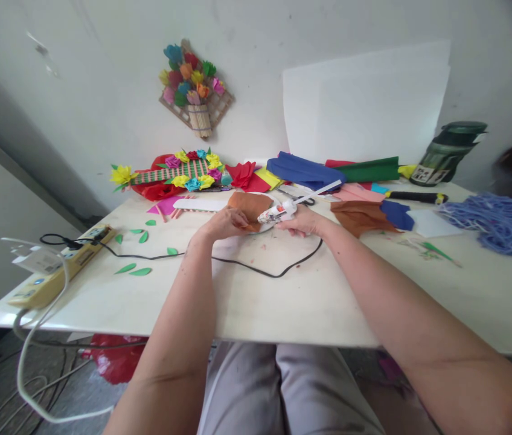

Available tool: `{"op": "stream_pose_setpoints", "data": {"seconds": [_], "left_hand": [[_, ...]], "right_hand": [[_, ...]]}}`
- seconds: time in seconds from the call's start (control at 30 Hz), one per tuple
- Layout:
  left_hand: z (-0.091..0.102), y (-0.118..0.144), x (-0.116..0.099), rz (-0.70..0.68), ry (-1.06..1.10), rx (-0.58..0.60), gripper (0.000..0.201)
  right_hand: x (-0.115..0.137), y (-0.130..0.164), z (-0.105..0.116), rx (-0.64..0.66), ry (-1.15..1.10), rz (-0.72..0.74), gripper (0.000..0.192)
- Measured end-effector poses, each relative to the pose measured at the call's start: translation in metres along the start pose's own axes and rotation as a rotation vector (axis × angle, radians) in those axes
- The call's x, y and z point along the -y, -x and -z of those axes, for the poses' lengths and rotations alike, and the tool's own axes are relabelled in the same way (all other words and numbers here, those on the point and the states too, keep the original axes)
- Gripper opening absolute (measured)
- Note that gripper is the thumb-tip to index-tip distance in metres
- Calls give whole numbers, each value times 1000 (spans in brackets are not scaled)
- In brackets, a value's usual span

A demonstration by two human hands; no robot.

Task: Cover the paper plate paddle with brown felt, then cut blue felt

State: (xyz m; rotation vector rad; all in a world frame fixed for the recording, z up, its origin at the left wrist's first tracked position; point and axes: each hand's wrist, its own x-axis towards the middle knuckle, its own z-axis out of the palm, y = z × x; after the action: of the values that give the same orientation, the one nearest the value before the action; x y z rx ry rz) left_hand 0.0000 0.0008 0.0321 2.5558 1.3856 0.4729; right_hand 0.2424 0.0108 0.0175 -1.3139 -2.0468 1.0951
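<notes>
your right hand (304, 223) grips the glue gun (278, 212), nozzle touching the brown paper piece (249, 205) pinched in your left hand (224, 223) above the table (283, 296); fingertips so near the tip risk a burn, i judge.

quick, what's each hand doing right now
left hand: closed on the brown paper piece
right hand: closed on the glue gun

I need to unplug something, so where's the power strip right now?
In the head view, the power strip lies at the table's left edge, beyond the left hand, with green paper leaves beside it.
</notes>
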Motion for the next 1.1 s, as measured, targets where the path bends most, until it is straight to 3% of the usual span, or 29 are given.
{"op": "stream_pose_setpoints", "data": {"seconds": [0.27,0.73,0.93,1.1], "left_hand": [[7,2,-9,13,-124,96,20],[0,2,5,-2,-127,82,20],[9,6,-1,-6,20,75,30],[19,16,-7,180,262,-23,48]], "right_hand": [[-4,0,8,22,53,-21,19],[-18,0,25,38,24,-34,25],[-14,6,32,17,-66,8,25],[-9,2,20,17,-89,58,24]]}}
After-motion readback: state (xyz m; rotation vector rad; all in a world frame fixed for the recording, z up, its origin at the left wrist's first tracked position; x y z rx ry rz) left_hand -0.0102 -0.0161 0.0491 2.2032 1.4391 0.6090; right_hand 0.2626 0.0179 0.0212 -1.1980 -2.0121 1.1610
